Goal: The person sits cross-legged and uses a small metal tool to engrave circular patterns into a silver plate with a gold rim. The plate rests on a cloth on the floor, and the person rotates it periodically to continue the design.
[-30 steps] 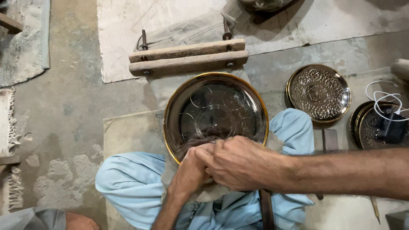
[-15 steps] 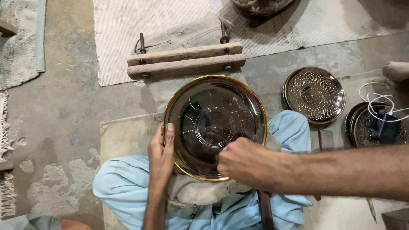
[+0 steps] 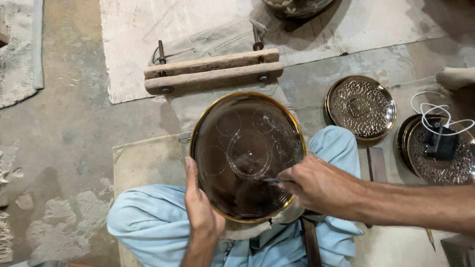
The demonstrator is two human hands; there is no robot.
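A round dark metal plate with a brass rim and scribed circles rests on my lap, between my light-blue trouser knees. My left hand grips its lower-left rim, thumb lying along the edge. My right hand reaches in from the right and pinches a thin pointed metal tool, its tip touching the plate's lower-right face.
A wooden clamp of two bolted bars lies on cloth just beyond the plate. An engraved brass plate sits to the right. Further right, stacked plates carry a black charger with a white cable. A wooden strip lies by my right knee.
My hands were clasped together over the plate's near edge. They have parted: the left went to the plate's left rim, the right to the right side with the tool on the surface.
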